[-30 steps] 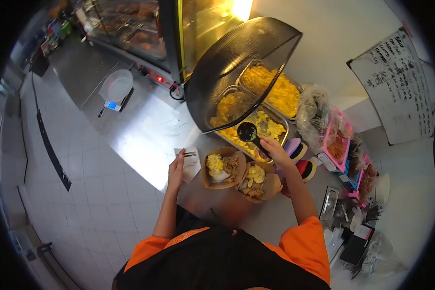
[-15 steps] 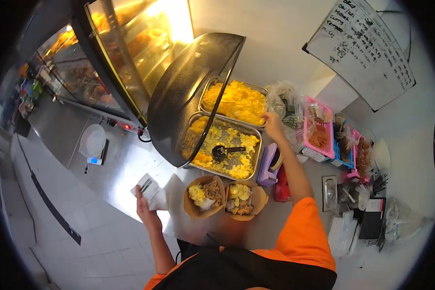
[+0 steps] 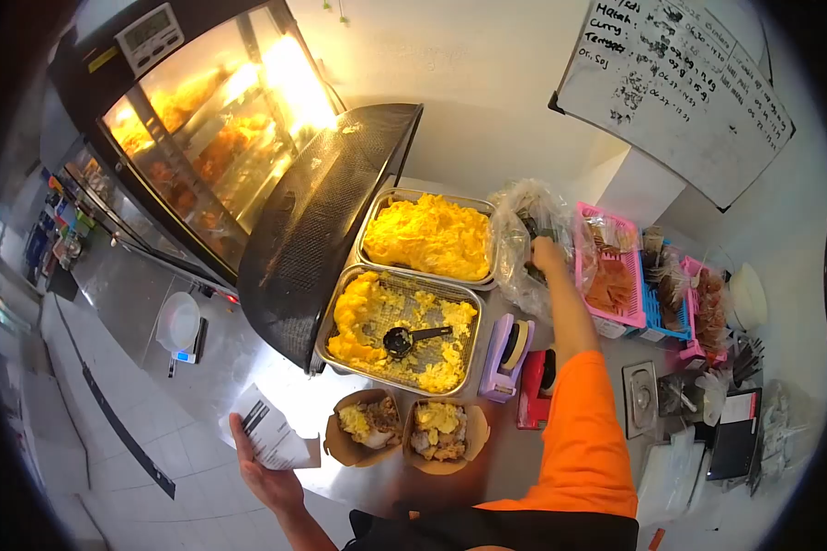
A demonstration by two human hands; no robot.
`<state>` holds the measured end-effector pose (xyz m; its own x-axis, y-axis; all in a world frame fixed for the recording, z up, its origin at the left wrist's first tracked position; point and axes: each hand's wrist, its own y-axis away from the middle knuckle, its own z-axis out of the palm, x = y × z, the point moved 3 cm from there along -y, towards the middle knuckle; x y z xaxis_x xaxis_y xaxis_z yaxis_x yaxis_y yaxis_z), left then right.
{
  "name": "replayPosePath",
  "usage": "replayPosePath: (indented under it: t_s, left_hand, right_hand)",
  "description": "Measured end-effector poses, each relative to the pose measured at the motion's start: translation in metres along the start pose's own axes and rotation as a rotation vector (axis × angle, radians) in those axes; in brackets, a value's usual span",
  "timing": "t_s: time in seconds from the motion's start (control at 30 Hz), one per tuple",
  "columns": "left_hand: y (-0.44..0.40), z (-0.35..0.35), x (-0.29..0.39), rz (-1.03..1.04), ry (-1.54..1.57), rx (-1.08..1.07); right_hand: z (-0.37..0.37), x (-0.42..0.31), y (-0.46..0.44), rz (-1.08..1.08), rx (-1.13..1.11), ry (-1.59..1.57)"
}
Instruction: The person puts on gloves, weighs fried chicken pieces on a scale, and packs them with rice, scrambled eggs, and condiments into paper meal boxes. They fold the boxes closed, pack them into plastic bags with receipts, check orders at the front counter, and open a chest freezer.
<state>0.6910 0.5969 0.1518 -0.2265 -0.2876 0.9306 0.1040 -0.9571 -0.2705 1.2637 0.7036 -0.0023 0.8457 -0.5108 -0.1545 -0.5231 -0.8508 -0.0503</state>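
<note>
My left hand [image 3: 265, 473] holds a printed paper slip [image 3: 271, 430] at the lower left. My right hand [image 3: 548, 257] reaches to a clear plastic bag [image 3: 522, 289] with dark contents; its fingertips are partly hidden at the bag. Left of it, a metal tray heaped with yellow scrambled egg [image 3: 427, 237] stands behind a second, partly filled tray [image 3: 398, 375]. A black scoop [image 3: 401, 342] lies in the nearer tray. Two brown paper boxes [image 3: 366, 448] [image 3: 447, 466] with egg and other food stand side by side in front.
A black mesh cover [image 3: 326, 211] stands tilted beside the trays, near a lit food warmer [image 3: 202, 138]. Purple [image 3: 501, 363] and red [image 3: 534, 395] tape dispensers, a pink basket [image 3: 629, 314] and a scale [image 3: 191, 354] with a bowl are on the counter. A whiteboard [image 3: 671, 101] hangs behind.
My right hand has let go of the scoop, which now lies in the nearer tray, and has moved past the rear tray to the plastic bag. The mesh cover is now further off the trays.
</note>
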Motion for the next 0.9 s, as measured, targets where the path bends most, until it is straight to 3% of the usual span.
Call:
replayPosePath:
  t_s: [0.07,0.17,0.2,0.3,0.4,0.53,0.73,0.83,0.9]
  left_hand:
    - [0.007,-0.007,-0.003,-0.023,-0.037,0.032]
    - [0.009,-0.005,-0.008,-0.027,-0.053,0.085]
    - [0.008,-0.003,-0.008,-0.023,-0.077,0.087]
    - [0.006,0.011,-0.008,-0.012,-0.08,0.065]
    - [0.009,0.022,-0.007,0.008,-0.052,0.015]
    - [0.017,0.021,0.005,0.078,-0.19,0.015]
    - [0.035,-0.002,0.023,0.044,-0.156,0.065]
    - [0.045,-0.002,0.033,0.028,-0.112,0.052]
    - [0.05,-0.003,0.035,0.037,-0.091,-0.03]
  right_hand:
    - [0.003,0.013,-0.016,-0.032,-0.054,-0.175]
    - [0.009,0.041,-0.033,0.039,0.162,-0.475]
    - [0.012,0.048,-0.037,0.176,0.133,-0.471]
    - [-0.003,0.025,-0.004,-0.062,0.341,-0.112]
    - [-0.003,-0.011,0.023,-0.124,0.198,0.155]
    - [0.017,-0.018,0.01,-0.194,0.308,0.319]
    - [-0.021,0.002,0.008,0.098,0.262,-0.288]
    - [-0.037,0.002,0.028,0.043,0.083,-0.067]
    - [-0.036,-0.009,0.043,0.019,0.111,-0.001]
